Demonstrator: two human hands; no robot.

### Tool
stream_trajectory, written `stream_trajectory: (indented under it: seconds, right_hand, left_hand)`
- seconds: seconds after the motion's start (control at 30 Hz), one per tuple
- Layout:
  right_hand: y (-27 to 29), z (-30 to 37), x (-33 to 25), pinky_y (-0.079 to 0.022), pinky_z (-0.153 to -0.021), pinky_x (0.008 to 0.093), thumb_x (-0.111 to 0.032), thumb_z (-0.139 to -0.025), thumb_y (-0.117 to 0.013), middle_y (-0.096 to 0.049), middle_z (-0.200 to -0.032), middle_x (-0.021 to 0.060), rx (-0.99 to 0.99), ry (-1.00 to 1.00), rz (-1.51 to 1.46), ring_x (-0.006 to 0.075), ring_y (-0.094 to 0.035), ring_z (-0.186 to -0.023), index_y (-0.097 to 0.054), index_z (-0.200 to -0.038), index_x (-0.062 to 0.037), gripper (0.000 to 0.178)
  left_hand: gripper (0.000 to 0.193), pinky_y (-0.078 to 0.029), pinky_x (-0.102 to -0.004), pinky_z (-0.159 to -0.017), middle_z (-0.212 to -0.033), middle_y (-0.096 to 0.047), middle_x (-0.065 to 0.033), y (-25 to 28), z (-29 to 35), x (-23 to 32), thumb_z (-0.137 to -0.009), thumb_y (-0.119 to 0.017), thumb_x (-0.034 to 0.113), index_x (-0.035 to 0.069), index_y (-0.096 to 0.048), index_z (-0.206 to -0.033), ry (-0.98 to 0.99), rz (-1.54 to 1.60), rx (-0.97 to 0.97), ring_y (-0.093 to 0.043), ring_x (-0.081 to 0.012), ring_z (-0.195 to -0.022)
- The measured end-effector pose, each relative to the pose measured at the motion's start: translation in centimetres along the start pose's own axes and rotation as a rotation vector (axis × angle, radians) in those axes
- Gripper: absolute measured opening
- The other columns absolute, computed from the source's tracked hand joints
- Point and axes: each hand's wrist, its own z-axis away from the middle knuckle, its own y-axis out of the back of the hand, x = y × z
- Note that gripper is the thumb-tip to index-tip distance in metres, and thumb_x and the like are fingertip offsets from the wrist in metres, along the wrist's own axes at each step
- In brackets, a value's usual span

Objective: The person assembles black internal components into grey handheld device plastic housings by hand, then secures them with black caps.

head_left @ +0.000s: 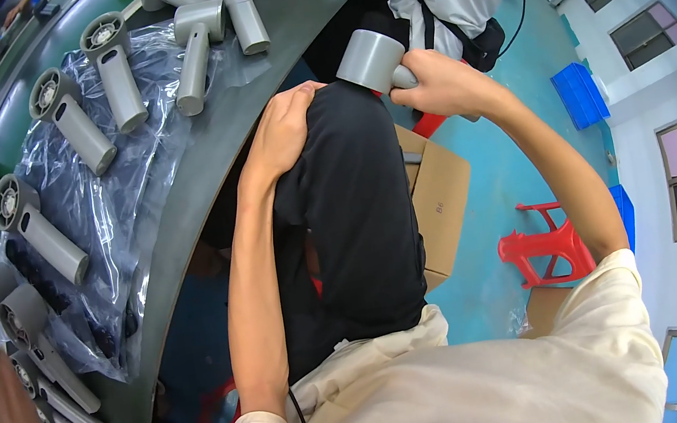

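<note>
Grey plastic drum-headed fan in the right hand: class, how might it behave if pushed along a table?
The grey plastic drum-headed fan would probably stay stiff, as its casing looks hard. Its round head might roll, but the handle should limit that.

The right fingers [407, 98] are around the handle of a handheld fan [369, 60], its head to their left. Farther left, the left fingers [301, 96] lie on the knee [346, 111]; beyond them, more handheld fans [122, 90] lie over plastic sheeting [149, 156] on the workbench [185, 211]. Bodyward of the right fingers sits a carton [447, 213]; rightward, a stool [547, 247] and crate [580, 95].
</note>
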Motion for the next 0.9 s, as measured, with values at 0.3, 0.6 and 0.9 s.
stream_trajectory:
  seconds: [0.3,0.6,0.9]
  right_hand:
    - [4.0,0.0,1.9,-0.04,-0.047,0.0292,-0.023,-0.08,-0.06,-0.051,-0.062,0.0039,0.157,-0.198,-0.391,0.0118,-0.049,-0.052,-0.053,-0.106,0.002,0.037]
    - [2.9,0.2,1.2,-0.048,-0.061,0.0336,-0.022,-0.076,-0.062,-0.061,-0.072,0.0123,0.192,-0.115,-0.293,0.0218,-0.06,-0.069,-0.056,-0.104,0.0055,0.04]
    - [2.1,1.1,0.1,-0.049,-0.056,0.0396,-0.021,-0.076,-0.062,-0.061,-0.068,0.0254,0.176,0.091,-0.085,0.0319,-0.064,-0.062,-0.057,-0.077,0.0128,0.034]
  left_hand:
    - [0.042,-0.042,-0.0306,-0.085,-0.089,-0.065,-0.0187,0.0,-0.2,0.1,-0.092,-0.031,0.022,-0.009,-0.059,-0.098,-0.026,0.001,0.002,-0.06,-0.0242,-0.086]
    - [0.04,-0.041,-0.0296,-0.086,-0.092,-0.065,-0.0156,-0.5,-0.4,-0.4,-0.092,-0.032,0.02,-0.009,-0.06,-0.097,-0.003,0.03,-0.028,-0.059,-0.0222,-0.088]
    - [0.039,-0.042,-0.0319,-0.088,-0.093,-0.065,-0.0197,-0.4,0.0,-0.1,-0.093,-0.033,0.02,-0.007,-0.06,-0.101,-0.008,0.015,-0.014,-0.062,-0.0266,-0.095]
